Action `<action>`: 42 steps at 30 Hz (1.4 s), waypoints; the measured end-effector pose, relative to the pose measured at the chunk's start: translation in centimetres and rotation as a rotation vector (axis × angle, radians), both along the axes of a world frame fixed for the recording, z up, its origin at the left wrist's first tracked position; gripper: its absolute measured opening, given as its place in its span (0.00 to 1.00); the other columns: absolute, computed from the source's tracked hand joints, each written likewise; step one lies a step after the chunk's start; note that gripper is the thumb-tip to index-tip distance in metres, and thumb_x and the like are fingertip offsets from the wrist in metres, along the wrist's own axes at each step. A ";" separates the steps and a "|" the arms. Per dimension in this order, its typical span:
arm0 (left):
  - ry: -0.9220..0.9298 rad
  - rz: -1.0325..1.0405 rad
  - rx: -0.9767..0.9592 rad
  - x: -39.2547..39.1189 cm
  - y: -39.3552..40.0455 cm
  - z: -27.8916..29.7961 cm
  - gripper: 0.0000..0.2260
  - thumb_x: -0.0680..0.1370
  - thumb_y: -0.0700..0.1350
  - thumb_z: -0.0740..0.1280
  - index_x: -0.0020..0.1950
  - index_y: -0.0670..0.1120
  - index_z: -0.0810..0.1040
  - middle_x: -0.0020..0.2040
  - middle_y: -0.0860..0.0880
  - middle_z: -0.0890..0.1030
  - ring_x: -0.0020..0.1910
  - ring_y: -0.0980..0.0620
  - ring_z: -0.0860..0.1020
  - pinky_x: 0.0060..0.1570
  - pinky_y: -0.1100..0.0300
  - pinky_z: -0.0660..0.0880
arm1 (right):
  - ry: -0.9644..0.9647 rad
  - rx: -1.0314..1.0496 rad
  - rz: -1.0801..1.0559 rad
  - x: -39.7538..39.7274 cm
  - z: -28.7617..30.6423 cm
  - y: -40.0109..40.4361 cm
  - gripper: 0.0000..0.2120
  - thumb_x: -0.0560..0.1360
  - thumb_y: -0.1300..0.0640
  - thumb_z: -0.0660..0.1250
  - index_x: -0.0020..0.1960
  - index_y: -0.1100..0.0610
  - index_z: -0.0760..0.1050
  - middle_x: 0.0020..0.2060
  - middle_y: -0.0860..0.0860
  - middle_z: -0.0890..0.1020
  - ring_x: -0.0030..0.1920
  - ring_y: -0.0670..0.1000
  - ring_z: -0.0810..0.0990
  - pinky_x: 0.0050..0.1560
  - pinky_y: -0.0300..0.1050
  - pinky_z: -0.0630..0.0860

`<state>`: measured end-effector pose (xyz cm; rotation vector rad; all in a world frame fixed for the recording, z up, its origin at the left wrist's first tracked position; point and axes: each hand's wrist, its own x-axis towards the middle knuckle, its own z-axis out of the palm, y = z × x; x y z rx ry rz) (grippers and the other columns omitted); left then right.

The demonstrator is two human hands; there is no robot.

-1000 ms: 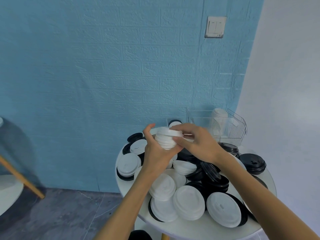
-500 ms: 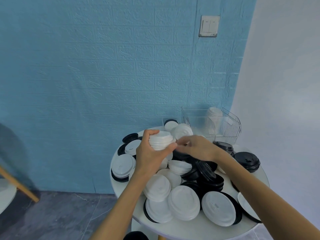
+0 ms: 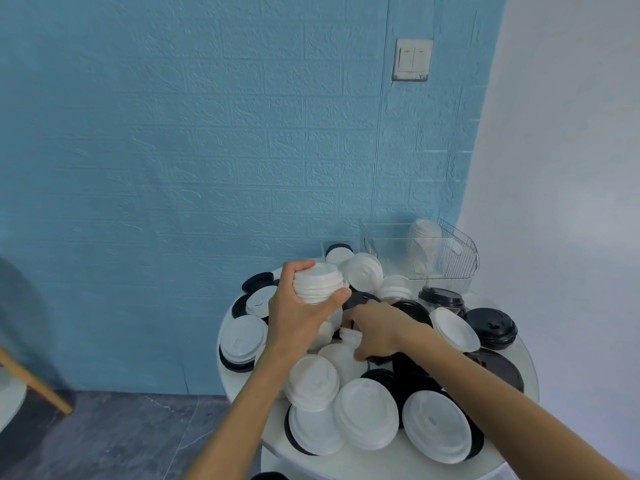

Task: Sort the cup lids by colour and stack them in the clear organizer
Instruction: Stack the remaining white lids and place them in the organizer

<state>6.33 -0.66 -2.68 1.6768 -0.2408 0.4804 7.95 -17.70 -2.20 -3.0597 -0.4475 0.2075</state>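
My left hand holds a stack of white lids above the pile on the round white table. My right hand is down in the middle of the pile, fingers curled around a white lid among black lids. The clear organizer stands at the table's far edge, with a column of white lids upright inside it. Loose white lids and black lids lie mixed across the table.
A wire basket sits against the organizer's right side. Behind the table rises a blue brick-patterned wall with a light switch. A wooden leg of other furniture shows at the far left above the dark floor.
My right hand left the stack and dropped into the middle of the pile onto a white lid. My left hand kept the stack and lifted it slightly.
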 end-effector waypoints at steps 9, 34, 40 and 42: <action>-0.026 -0.033 -0.015 0.0 -0.1 0.1 0.28 0.63 0.56 0.84 0.58 0.61 0.74 0.53 0.70 0.77 0.52 0.64 0.78 0.53 0.55 0.80 | -0.253 0.459 -0.088 -0.4 4.3 -3.0 0.22 0.77 0.50 0.70 0.69 0.49 0.70 0.53 0.53 0.81 0.53 0.55 0.79 0.56 0.50 0.75; -0.045 -0.110 0.043 -1.5 -2.1 1.1 0.29 0.65 0.49 0.84 0.58 0.60 0.71 0.51 0.60 0.79 0.45 0.63 0.79 0.38 0.68 0.76 | 0.023 1.119 -0.233 -1.9 7.1 -2.5 0.18 0.81 0.42 0.64 0.63 0.53 0.79 0.54 0.53 0.85 0.50 0.51 0.85 0.49 0.41 0.80; -0.038 -0.127 0.027 -1.0 -2.3 1.1 0.30 0.66 0.46 0.84 0.60 0.57 0.71 0.53 0.59 0.77 0.42 0.69 0.77 0.35 0.70 0.75 | -0.009 0.598 -0.288 -2.9 5.2 -13.0 0.23 0.77 0.43 0.70 0.70 0.47 0.73 0.64 0.46 0.79 0.59 0.46 0.80 0.61 0.43 0.78; -0.055 -0.134 0.033 -1.0 -2.7 1.2 0.31 0.65 0.47 0.84 0.61 0.58 0.71 0.54 0.60 0.77 0.45 0.69 0.77 0.37 0.71 0.75 | 0.070 0.454 -0.261 -3.4 4.2 -14.7 0.34 0.75 0.40 0.73 0.76 0.48 0.66 0.71 0.43 0.73 0.69 0.44 0.72 0.72 0.45 0.68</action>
